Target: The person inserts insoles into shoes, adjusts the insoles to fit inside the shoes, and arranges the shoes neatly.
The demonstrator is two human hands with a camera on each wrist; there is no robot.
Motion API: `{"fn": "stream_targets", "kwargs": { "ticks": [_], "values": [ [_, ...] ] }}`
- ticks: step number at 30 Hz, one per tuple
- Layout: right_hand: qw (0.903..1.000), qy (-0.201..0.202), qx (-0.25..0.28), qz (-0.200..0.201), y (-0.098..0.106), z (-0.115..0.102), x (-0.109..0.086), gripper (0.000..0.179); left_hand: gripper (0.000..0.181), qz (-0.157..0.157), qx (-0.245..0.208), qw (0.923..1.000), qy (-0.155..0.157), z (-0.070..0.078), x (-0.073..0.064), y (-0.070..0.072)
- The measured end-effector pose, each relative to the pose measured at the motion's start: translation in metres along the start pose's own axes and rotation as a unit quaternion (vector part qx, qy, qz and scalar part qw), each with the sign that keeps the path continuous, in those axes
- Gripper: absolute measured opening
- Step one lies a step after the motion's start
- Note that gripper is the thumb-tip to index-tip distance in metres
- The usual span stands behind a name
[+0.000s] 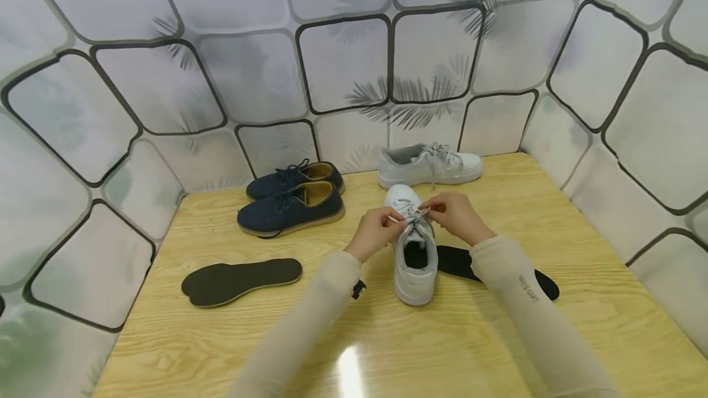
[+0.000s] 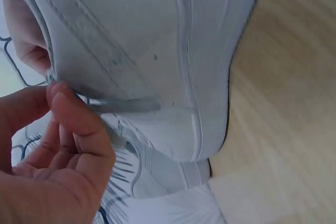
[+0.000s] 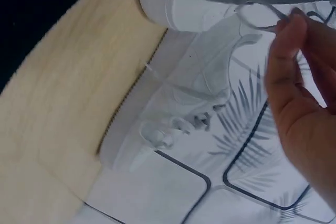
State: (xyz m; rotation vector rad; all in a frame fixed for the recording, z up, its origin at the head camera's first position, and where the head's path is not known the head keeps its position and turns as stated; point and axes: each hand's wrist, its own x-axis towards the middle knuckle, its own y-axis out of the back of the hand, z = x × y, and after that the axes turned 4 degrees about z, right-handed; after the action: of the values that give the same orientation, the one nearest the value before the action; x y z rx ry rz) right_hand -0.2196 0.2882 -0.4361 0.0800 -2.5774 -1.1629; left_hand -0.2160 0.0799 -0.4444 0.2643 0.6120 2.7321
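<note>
A white sneaker stands on the table with its toe pointing away and its heel toward me. On its left side, my left hand pinches a grey-white shoelace between thumb and forefinger; a loose lace end sticks out past the fingers. My right hand pinches the lace on the other side, where a small loop shows at the fingertips in the right wrist view. Between the two hands the laces cross over the tongue. The second white sneaker lies behind, side-on, its laces hanging loose.
Two navy shoes sit at the back left. A dark insole lies at the left, and another dark insole is partly under the right forearm. Patterned panels enclose the wooden table at the back and sides.
</note>
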Motion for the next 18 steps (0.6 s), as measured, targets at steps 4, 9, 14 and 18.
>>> {"fn": "stream_targets", "kwargs": {
  "ticks": [4,9,14,18],
  "values": [
    [0.997,0.008,0.075,0.019,-0.008,0.005,0.003,0.025,0.008,0.033,0.054,0.9949,-0.078,-0.001,0.011,0.001],
    [0.9955,0.068,0.065,-0.005,-0.019,0.016,0.002,0.032,0.016,0.012,0.105,0.9878,-0.115,-0.007,0.014,-0.004],
    [0.9927,0.026,0.113,-0.034,-0.015,0.027,-0.007,0.058,0.033,0.008,0.065,0.9964,-0.055,-0.014,0.01,-0.004],
    [0.9825,-0.051,0.179,-0.001,-0.01,0.033,-0.018,0.059,0.044,0.011,0.006,0.9989,0.046,-0.015,0.001,0.004]
  ]
}}
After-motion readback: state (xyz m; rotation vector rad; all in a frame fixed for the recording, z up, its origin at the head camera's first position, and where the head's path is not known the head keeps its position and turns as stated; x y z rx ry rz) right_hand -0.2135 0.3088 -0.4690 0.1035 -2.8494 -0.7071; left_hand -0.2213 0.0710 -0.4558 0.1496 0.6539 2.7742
